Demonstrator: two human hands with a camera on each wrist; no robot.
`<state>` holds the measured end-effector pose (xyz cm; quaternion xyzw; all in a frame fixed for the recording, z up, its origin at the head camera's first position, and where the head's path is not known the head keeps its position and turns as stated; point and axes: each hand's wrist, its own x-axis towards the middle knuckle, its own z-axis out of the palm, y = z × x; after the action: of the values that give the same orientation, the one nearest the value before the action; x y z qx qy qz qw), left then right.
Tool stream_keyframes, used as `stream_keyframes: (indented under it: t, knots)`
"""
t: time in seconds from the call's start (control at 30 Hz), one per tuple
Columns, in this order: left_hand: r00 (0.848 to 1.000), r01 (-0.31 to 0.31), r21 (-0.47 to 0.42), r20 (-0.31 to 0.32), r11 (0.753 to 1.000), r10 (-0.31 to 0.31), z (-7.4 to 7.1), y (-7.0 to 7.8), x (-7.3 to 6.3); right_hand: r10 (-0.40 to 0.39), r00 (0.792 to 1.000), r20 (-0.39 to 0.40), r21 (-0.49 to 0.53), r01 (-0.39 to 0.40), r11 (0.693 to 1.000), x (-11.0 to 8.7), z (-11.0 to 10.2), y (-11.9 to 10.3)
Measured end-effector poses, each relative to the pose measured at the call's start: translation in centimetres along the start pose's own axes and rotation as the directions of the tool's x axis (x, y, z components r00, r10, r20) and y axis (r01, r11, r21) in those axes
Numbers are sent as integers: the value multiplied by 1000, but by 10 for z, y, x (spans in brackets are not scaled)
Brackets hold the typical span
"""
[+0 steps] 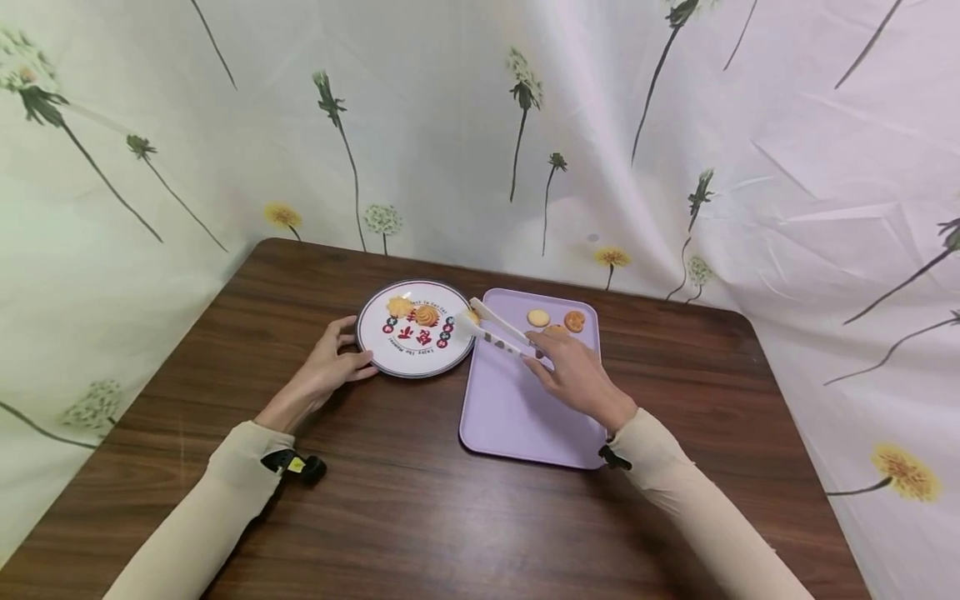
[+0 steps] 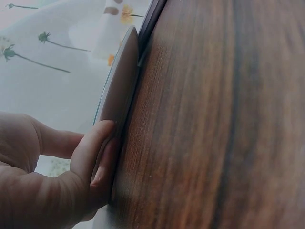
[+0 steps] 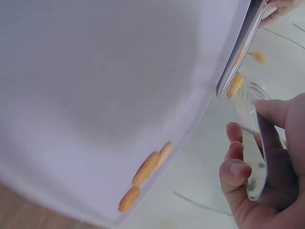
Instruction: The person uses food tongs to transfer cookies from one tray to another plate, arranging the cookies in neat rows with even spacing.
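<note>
A round white plate (image 1: 375, 346) with red and dark print sits on the brown table and carries two piped cookies (image 1: 426, 315). My left hand (image 1: 336, 360) grips the plate's near-left rim (image 2: 125, 81), thumb on top. My right hand (image 1: 572, 368) holds white tongs (image 1: 498, 330) over a lilac tray (image 1: 517, 408). The tong tips pinch a small cookie (image 1: 472, 316) at the plate's right edge. In the right wrist view the tongs (image 3: 251, 143) run past my curled fingers (image 3: 234, 168) toward that cookie (image 3: 234, 86). Several round cookies (image 1: 556, 321) lie at the tray's far end.
The wooden table (image 1: 405, 500) is backed and flanked by a white cloth (image 1: 675, 167) printed with flowers. A small black clip with a yellow tag (image 1: 300, 467) sits at my left sleeve cuff. The tray's near half (image 3: 95, 95) holds nothing.
</note>
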<state>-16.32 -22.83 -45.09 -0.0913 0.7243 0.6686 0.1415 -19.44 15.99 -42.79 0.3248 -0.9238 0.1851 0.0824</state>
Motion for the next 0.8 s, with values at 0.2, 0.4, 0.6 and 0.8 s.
stream_keyframes:
  t: [0.2,0.4,0.6,0.8]
  knots:
    - [1000,5,-5,2,1000,-5,-2,-1,2,-12,999,41,-3,12,1000,12,8,-8]
    - [1000,6,-19,3,1000,-6,-1,-1,1,-17,998,66,-2,17,1000,17,9,-13]
    - [1000,14,-41,6,999,-14,1,-2,0,6,993,119,-34,-2,999,18,11,-16]
    - [1000,-3,-28,-5,1000,3,0,-2,-1,15,991,131,-71,-5,997,22,10,-20]
